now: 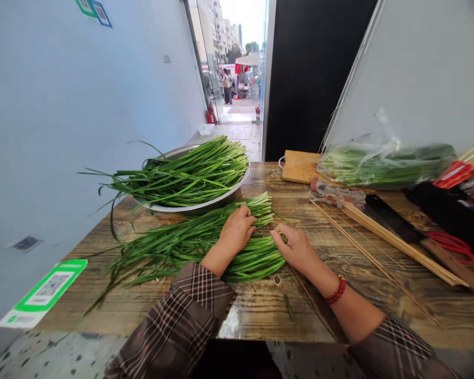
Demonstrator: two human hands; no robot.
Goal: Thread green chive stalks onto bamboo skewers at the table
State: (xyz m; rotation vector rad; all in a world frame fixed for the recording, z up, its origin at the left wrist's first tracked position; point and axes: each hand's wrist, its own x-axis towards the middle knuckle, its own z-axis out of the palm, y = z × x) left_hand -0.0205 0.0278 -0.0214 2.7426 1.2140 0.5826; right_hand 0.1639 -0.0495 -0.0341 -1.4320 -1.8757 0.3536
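A loose pile of long garlic chives (161,242) lies across the wooden table, pale cut ends to the right. My left hand (237,227) rests on the pile near those ends, its fingers curled into the stalks. My right hand (296,246), with a red beaded bracelet (336,290), is at the cut ends of the nearer stalks. Its fingers are bent and closed together; what they hold, if anything, is hidden. A thin stick (314,305) runs from below this hand toward the table's front edge; whether it is gripped I cannot tell.
Behind the pile stands a metal basin (221,202) heaped with more chives. To the right lie bamboo skewers (403,242), a dark-bladed knife (395,218), a cutting board (300,166) and bagged greens (391,163). A payment card (49,287) hangs at the table's left edge.
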